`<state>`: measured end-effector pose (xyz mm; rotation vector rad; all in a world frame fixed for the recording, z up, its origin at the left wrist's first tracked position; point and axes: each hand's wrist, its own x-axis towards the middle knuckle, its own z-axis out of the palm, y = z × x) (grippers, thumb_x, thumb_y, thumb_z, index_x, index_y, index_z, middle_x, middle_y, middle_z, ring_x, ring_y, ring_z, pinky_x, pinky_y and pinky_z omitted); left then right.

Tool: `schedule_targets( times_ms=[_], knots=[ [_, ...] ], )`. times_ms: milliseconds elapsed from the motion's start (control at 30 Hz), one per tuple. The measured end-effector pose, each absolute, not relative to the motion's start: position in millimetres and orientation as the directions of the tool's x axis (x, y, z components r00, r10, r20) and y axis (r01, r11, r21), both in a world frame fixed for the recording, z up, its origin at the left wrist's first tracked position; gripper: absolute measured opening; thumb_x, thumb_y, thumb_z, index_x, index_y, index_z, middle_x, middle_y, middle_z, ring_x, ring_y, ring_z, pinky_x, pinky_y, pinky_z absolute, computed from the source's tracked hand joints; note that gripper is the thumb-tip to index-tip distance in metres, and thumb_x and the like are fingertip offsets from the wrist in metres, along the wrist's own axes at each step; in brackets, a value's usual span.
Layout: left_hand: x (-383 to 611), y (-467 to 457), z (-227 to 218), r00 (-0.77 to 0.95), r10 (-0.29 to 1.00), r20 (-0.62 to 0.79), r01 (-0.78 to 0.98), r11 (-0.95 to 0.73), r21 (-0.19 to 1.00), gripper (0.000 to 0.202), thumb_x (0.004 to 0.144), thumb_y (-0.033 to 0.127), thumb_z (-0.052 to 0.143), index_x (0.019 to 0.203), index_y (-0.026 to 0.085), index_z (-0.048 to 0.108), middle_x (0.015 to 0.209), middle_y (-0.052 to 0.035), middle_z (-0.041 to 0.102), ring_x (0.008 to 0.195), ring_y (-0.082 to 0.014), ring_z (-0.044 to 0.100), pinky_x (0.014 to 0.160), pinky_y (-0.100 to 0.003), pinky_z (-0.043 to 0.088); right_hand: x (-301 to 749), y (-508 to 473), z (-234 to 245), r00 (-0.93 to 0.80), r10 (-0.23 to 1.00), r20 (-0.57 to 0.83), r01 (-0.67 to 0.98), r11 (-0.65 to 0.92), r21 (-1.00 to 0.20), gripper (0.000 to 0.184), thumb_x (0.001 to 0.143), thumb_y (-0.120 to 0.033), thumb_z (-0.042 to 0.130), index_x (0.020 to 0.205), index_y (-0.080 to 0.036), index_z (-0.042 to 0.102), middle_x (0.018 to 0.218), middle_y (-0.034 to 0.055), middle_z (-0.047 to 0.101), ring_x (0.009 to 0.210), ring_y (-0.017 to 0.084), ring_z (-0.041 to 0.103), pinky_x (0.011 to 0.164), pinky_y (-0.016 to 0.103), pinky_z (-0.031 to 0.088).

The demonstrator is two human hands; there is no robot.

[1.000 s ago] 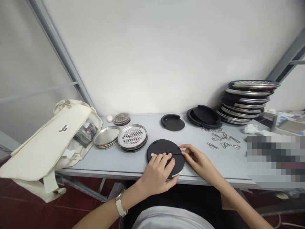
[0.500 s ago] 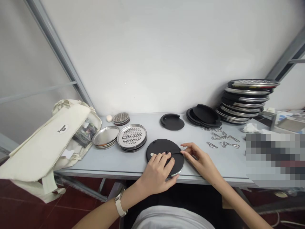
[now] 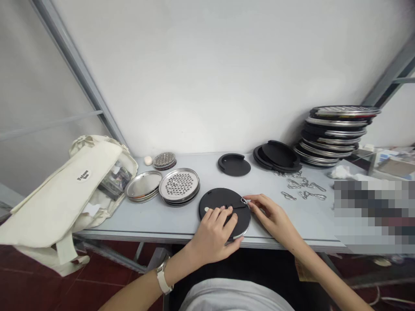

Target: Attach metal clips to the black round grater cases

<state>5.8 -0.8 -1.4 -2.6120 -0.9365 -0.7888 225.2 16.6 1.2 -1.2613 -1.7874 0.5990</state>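
A black round disc [image 3: 214, 198] with a silvery rim at its front right lies near the table's front edge. My left hand [image 3: 216, 231] rests over its lower part, fingertips on top and thumb along the front rim, steadying it. A thin dark cord runs across the disc towards its right edge. There my right hand [image 3: 267, 211] pinches a small metal clip [image 3: 244, 201] between thumb and fingertips, its looped end lying over the disc. How the cord and the clip meet is too small to tell.
Perforated metal grater discs [image 3: 179, 185] and plain metal discs [image 3: 144, 183] stand left, beside a cream bag [image 3: 61, 194]. Black round holders [image 3: 235, 165] lie behind. Loose metal clips [image 3: 303, 185] are scattered right, before a tall stack of discs [image 3: 333, 138].
The metal clip in my right hand has turned and shifted left, so its loop now shows over the disc's edge. My left hand and the disc have hardly moved.
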Motion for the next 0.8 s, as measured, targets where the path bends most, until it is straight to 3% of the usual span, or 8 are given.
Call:
schedule_targets(
  times_ms=[433, 800],
  knots=[
    [5.8, -0.6, -1.1, 0.646, 0.51, 0.568, 0.649, -0.758, -0.058, 0.044, 0.091, 0.043, 0.049, 0.123, 0.014, 0.056, 0.127, -0.0123, 0.058, 0.108, -0.028, 0.055, 0.089, -0.042, 0.041, 222.5, 13.0, 6.5, -0.211, 0.932, 0.296, 0.527, 0.363, -0.768, 0.029, 0.097, -0.035, 0.043, 0.119, -0.02, 0.054, 0.077, 0.0011, 0.061, 0.072, 0.018, 0.059, 0.071, 0.029, 0.047],
    [5.7, -0.4, -1.2, 0.643, 0.504, 0.577, 0.649, -0.758, -0.062, 0.044, 0.092, 0.043, 0.049, 0.122, 0.014, 0.056, 0.126, -0.0119, 0.059, 0.107, -0.0275, 0.055, 0.09, -0.041, 0.039, 219.8, 12.1, 8.2, -0.223, 0.942, 0.253, 0.576, 0.336, -0.745, 0.027, 0.099, -0.036, 0.037, 0.117, -0.02, 0.049, 0.065, -0.0047, 0.05, 0.06, 0.015, 0.053, 0.063, 0.025, 0.043]
  ],
)
